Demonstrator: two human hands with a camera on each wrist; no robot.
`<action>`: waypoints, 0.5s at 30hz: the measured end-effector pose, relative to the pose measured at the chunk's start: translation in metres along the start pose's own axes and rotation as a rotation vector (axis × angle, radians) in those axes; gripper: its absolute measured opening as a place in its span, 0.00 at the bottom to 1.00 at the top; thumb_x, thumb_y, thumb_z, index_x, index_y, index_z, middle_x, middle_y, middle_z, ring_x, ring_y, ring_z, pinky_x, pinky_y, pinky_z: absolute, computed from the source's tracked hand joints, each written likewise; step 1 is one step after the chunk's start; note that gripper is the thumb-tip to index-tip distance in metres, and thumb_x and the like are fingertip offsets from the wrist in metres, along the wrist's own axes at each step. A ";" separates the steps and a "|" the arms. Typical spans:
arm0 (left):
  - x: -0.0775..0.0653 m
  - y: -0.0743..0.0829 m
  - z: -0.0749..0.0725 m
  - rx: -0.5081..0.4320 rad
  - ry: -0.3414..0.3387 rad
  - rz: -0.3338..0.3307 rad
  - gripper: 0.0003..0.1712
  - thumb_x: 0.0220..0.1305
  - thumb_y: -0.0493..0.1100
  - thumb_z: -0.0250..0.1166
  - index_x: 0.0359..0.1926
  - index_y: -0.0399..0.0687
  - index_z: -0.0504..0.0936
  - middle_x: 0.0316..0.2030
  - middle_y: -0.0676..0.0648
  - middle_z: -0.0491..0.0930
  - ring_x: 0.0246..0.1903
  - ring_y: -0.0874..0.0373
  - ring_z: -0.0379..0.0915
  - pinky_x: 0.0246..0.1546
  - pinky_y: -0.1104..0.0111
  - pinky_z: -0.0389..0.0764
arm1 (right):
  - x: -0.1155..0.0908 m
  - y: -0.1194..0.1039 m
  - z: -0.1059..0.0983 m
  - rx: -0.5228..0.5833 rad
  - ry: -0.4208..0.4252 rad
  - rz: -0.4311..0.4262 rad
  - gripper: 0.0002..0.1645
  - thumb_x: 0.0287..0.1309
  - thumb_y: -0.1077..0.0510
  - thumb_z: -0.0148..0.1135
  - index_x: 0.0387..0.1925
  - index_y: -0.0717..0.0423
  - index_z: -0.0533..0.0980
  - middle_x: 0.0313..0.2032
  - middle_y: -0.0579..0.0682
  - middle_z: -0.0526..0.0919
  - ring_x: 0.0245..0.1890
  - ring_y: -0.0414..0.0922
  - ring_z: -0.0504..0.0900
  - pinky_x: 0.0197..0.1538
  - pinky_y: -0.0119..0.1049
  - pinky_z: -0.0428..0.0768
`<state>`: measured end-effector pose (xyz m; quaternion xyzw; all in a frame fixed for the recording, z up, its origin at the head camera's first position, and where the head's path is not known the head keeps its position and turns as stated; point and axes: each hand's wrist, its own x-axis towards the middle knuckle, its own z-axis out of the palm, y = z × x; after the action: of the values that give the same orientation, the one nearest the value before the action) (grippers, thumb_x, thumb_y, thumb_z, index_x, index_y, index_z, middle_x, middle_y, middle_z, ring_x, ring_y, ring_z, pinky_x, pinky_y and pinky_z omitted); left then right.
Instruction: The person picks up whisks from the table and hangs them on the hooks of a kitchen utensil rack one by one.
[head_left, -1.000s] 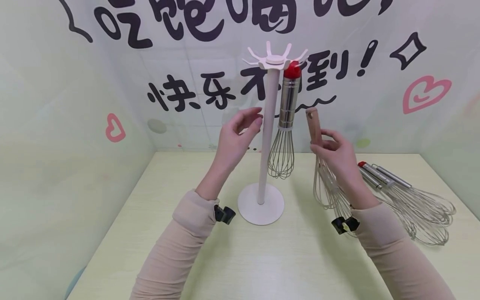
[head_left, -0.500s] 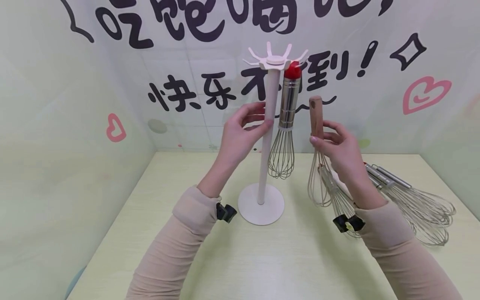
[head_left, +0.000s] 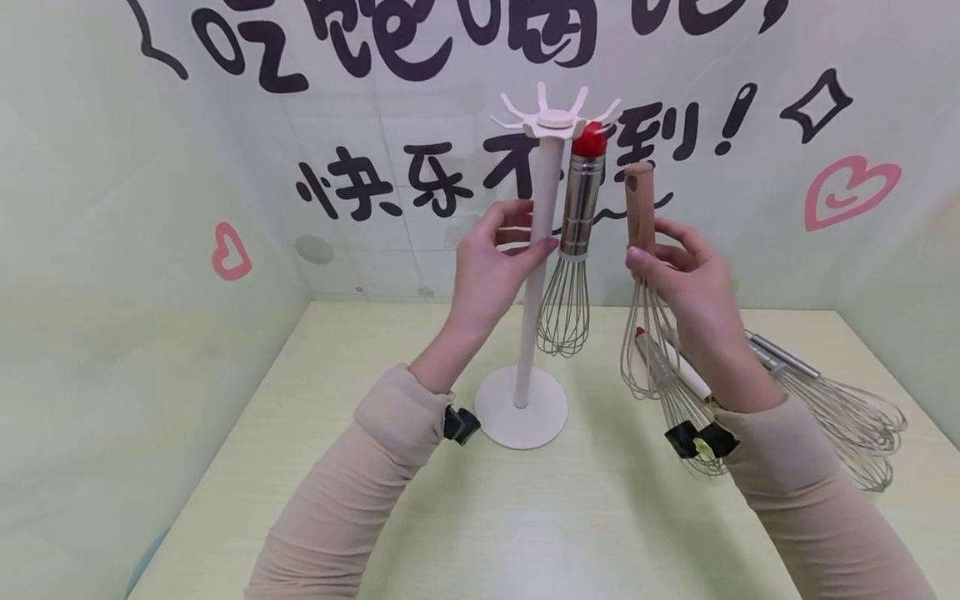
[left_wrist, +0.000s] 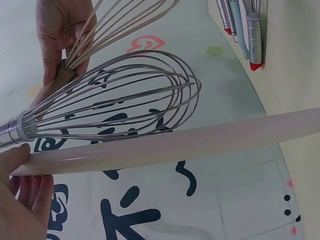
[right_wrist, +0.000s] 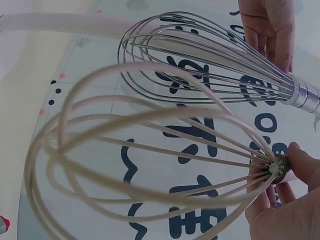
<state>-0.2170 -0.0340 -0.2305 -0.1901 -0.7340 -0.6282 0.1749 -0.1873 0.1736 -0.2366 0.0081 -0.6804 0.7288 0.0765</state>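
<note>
Pale printed wall sheeting [head_left: 420, 267], bearing bold black lettering and pink heart outlines, stands behind a light wood-grain table [head_left: 480, 517]. On the table stands a white rack [head_left: 529, 333] with a round flat base, a slender pole and a crown of upturned hooks. From the right side of the crown hangs a steel-handled whisk with a red end cap [head_left: 582, 200], its wire loops downward, just beside the pole.

The left hand [head_left: 491, 262] grips the pole below the crown, thumb on one side and fingers on the other. The right hand [head_left: 693, 279] pinches a wooden-handled whisk with pale wire loops [head_left: 641, 200] where handle meets wires; it is held nearly upright above the table, handle end uppermost with a hole near its tip, to the right of the hanging whisk and apart from it.

Below the right hand lies a smaller red-tipped whisk [head_left: 660, 358], with a white handle [head_left: 688, 371] alongside. Farther right, a cluster of metal wire whisks [head_left: 847, 408] lies overlapping, partly hidden by the right forearm. Both arms wear beige sleeves [head_left: 341, 492], with a black device [head_left: 460, 423] at each wrist.
</note>
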 end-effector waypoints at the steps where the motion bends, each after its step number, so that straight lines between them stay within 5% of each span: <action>1: 0.000 0.000 0.000 -0.003 0.005 -0.001 0.24 0.56 0.33 0.68 0.55 0.36 0.76 0.50 0.40 0.79 0.46 0.50 0.79 0.46 0.71 0.83 | 0.000 -0.001 0.000 0.013 -0.001 -0.006 0.31 0.55 0.55 0.67 0.60 0.46 0.70 0.38 0.39 0.82 0.36 0.33 0.84 0.45 0.23 0.76; 15: 0.001 0.000 0.000 -0.002 0.047 0.012 0.21 0.54 0.32 0.69 0.51 0.35 0.79 0.41 0.35 0.83 0.42 0.49 0.81 0.45 0.71 0.84 | 0.001 -0.008 -0.002 0.075 -0.031 -0.004 0.27 0.55 0.56 0.67 0.57 0.49 0.70 0.38 0.41 0.81 0.37 0.35 0.84 0.42 0.22 0.79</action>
<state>-0.2178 -0.0341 -0.2302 -0.1800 -0.7280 -0.6320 0.1955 -0.1871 0.1763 -0.2286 0.0236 -0.6538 0.7534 0.0670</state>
